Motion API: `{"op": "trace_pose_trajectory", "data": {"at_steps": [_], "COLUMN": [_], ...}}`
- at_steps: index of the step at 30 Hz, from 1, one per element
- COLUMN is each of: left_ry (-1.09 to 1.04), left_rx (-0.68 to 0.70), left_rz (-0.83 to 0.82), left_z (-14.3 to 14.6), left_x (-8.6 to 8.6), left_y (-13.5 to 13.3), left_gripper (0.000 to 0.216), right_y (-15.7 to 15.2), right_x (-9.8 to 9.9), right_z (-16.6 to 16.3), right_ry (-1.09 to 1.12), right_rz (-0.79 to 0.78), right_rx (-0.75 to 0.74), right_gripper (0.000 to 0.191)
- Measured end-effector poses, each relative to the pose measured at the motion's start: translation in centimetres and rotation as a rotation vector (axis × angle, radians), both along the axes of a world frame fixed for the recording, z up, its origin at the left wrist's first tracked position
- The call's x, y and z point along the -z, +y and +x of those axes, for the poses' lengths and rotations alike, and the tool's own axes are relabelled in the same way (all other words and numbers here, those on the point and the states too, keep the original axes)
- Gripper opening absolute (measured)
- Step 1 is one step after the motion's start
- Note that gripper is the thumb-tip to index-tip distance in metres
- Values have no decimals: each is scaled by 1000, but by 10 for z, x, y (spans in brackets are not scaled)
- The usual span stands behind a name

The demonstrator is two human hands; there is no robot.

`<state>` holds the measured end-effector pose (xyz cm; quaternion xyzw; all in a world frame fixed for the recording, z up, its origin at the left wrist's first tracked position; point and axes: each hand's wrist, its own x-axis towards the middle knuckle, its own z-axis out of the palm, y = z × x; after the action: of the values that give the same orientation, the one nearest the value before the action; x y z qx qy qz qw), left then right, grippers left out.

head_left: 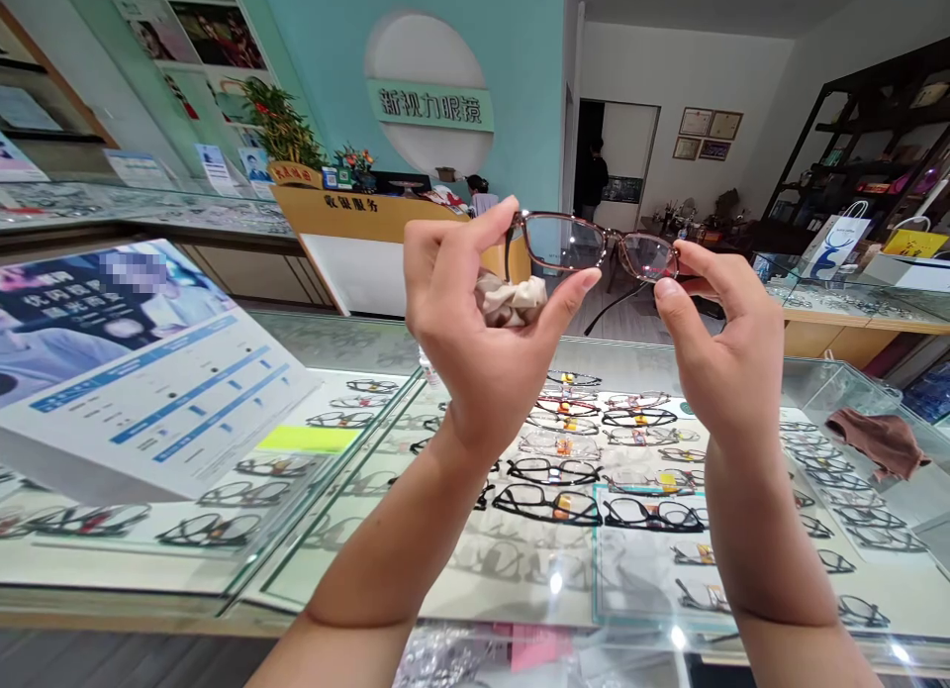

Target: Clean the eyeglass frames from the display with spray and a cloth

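A pair of eyeglasses (568, 243) with a dark reddish-brown frame is raised above the glass counter, its lenses facing me and one temple hanging down behind. My left hand (486, 317) is closed on the frame's left side, index finger at the top corner and thumb near the lower rim. A crumpled beige cloth (512, 300) is tucked in that same hand. My right hand (723, 337) pinches the right end of the frame near the hinge between thumb and index finger.
Beneath my arms stands a glass display case (475, 569) holding rows of eyeglasses. A printed folded sign (148, 371) stands at left. A brown cloth (880, 441) lies at right. Farther back are a wooden service counter (386, 223), a person (594, 178) in a doorway and paper bags (835, 243).
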<state>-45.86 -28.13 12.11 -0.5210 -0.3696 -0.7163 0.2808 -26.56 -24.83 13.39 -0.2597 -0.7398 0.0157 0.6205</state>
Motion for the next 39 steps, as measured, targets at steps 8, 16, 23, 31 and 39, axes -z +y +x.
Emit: {"op": "trace_pose_trajectory", "data": {"at_steps": [8, 16, 23, 31, 39], "left_ry": [31, -50, -145, -164, -133], "left_rx": [-124, 79, 405, 678, 712], "left_rz": [8, -58, -224, -303, -350], "left_z": [4, -6, -17, -24, -31], "left_x": [-5, -7, -7, -7, -5], "left_y": [-7, -1, 7, 25, 32], "left_gripper": [57, 52, 54, 65, 65], "right_y": [1, 2, -3, -6, -14], "right_x": [2, 0, -1, -1, 1], "right_z": [-3, -4, -6, -12, -13], "right_ry": [-17, 69, 119, 167, 96], "right_rz": [-35, 58, 91, 145, 129], "right_rx": [-4, 2, 13, -68, 93], "right_gripper": [30, 30, 30, 30, 32]}}
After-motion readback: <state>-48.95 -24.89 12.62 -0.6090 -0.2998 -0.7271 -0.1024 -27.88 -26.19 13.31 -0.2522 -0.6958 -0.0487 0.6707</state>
